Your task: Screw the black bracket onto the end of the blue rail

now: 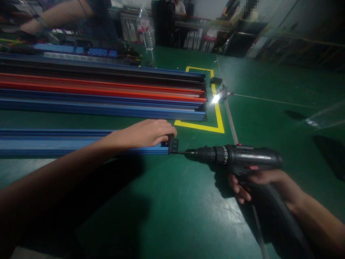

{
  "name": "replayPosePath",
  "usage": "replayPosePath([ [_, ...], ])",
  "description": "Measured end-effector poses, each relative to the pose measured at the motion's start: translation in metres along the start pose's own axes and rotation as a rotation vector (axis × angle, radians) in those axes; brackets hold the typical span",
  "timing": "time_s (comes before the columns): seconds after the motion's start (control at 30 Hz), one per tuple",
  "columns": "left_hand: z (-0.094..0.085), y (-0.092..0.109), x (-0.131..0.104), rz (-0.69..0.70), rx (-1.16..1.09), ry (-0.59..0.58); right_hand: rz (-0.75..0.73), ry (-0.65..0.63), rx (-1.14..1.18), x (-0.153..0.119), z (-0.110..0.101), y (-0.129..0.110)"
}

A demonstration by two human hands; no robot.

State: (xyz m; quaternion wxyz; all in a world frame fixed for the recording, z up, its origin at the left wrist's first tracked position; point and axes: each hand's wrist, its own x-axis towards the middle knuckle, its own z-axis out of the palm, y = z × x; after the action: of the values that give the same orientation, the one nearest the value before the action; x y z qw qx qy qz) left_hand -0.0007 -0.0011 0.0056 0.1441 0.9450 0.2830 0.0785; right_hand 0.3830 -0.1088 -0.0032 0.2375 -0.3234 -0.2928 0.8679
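My right hand [258, 183] is wrapped round the grip of a black cordless drill [242, 156], which points left. Its long bit [183, 153] reaches the black end bracket [174, 144] at the right end of a blue metal rail [140, 144]. Whether the tip sits in a screw is too small to tell. My left hand [155, 132] lies over the rail's end, fingers curled down against the black bracket, pressing or holding it there. The fingertips are partly hidden behind the bracket.
Blue and red rails [107, 86] lie side by side beyond, their ends inside yellow tape [219, 115] on the green table [188, 201]. A plastic bottle [146, 30] stands behind. A bright light [216, 99] glows near the rail ends. Another person's arm [59, 16] is at upper left.
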Motion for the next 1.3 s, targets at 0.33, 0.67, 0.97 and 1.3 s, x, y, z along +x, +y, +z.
replayPosePath([
  [0.33,0.000,-0.002,0.000,-0.005,-0.007,-0.018,-0.008,0.032,-0.036,0.000,0.001,0.000],
  [0.67,-0.001,0.000,0.000,-0.024,-0.016,-0.027,-0.022,0.043,-0.039,-0.002,0.006,0.003],
  [0.97,0.000,-0.002,0.000,-0.030,-0.006,-0.051,0.000,-0.043,0.002,0.000,-0.002,0.004],
  [1.3,0.000,-0.001,0.001,-0.023,-0.008,-0.045,-0.059,-0.010,-0.004,0.000,-0.005,0.010],
])
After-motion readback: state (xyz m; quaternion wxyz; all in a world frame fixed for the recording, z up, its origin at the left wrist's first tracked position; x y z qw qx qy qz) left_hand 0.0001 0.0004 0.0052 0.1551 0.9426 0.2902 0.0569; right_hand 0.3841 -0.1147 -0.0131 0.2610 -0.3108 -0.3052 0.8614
